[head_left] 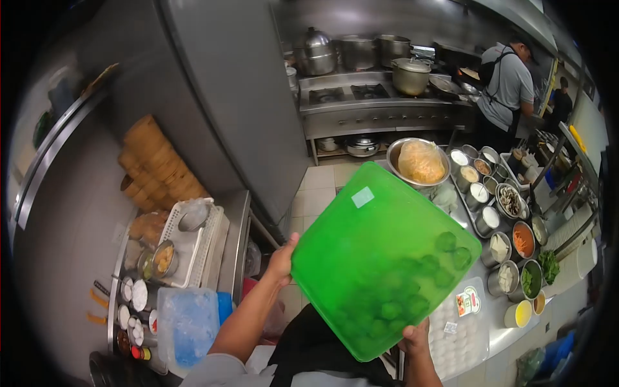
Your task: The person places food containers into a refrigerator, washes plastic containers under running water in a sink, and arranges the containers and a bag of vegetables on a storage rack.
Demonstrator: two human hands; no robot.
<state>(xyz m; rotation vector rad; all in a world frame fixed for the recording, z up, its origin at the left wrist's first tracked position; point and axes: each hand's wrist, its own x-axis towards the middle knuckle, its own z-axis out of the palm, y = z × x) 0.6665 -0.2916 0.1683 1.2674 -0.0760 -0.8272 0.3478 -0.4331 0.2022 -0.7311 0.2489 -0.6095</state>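
A green lidded plastic container (374, 258) is held up in front of me, tilted, with a small white label on its upper part. Round dark shapes show through its lower right half. My left hand (282, 261) grips its left corner. At the bottom right corner, my right hand (416, 338) holds it by the edge. Beneath its right side, a clear tray of round white pieces (459, 342) rests on the steel counter. Just beyond the container's top edge stands a steel bowl with a bag of orange-yellow food (421, 162).
Steel tins of ingredients (496, 248) line the right counter. Pots (411, 76) sit on the stove at the back, near a person in an apron (509, 84). On the left are bamboo steamers (158, 161), a white basket (184, 242) and a clear bluish container (188, 326).
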